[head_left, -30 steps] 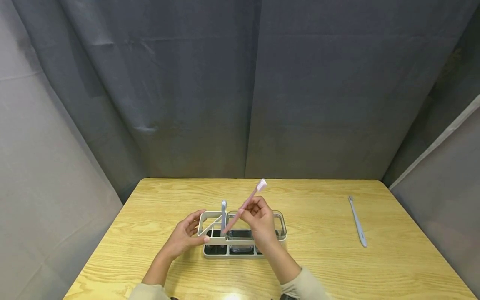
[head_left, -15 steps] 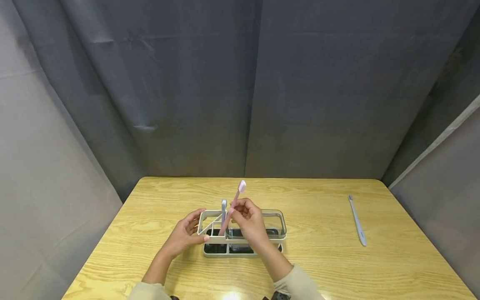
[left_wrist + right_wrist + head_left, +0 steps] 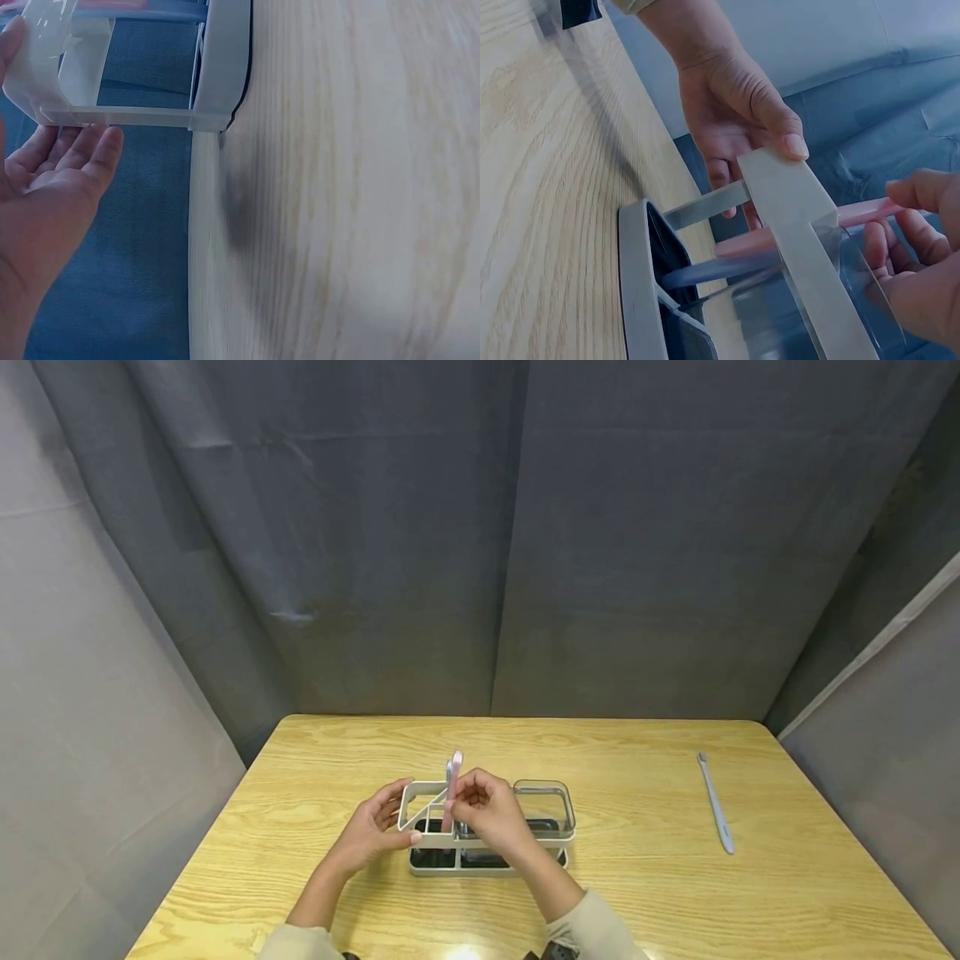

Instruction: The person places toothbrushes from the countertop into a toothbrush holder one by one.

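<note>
A pale toothbrush holder (image 3: pixel 495 842) with an upper frame, divided slots and a dark base stands on the table. My left hand (image 3: pixel 363 839) grips its left end, thumb on the front of the upper frame and fingers behind. Between thumb and fingertips, my right hand (image 3: pixel 495 814) pinches a pink toothbrush (image 3: pixel 456 768), nearly upright with bristles up. In the right wrist view the pink handle (image 3: pixel 866 211) passes through the frame, and its lower end shows short of the base. Close beside it, a blue toothbrush (image 3: pixel 720 268) stands in the holder.
A clear cup (image 3: pixel 567 810) sits in the holder's right part, partly hidden by my right hand. Another blue toothbrush (image 3: pixel 716 806) lies on the wooden table (image 3: pixel 637 902) at the right. Grey curtains (image 3: pixel 390 568) hang behind and at both sides.
My right hand has moved left and brought the pink toothbrush from a slant to nearly upright, then lowered it into the slotted part. My left hand stays on the holder.
</note>
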